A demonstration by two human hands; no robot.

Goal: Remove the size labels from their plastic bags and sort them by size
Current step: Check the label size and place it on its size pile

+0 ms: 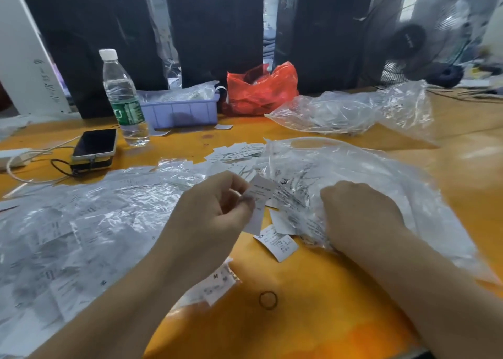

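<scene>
My left hand (215, 209) pinches a few white size labels (260, 195) between thumb and fingers, held up over the orange table (313, 304). My right hand (359, 211) is curled into the mouth of a clear plastic bag (367, 173) full of labels; its fingertips are hidden. Loose labels (277, 243) lie between my hands, one marked with a size. A label marked M (217, 285) lies under my left forearm. A wide clear bag of labels (81, 222) spreads out at the left.
At the back stand a water bottle (123, 100), a phone (95, 143) with a cable, a purple tray (179, 111), a red bag (261, 89) and another clear bag (353, 111). A fan (419, 37) stands far right. A rubber band (268, 300) lies near the front.
</scene>
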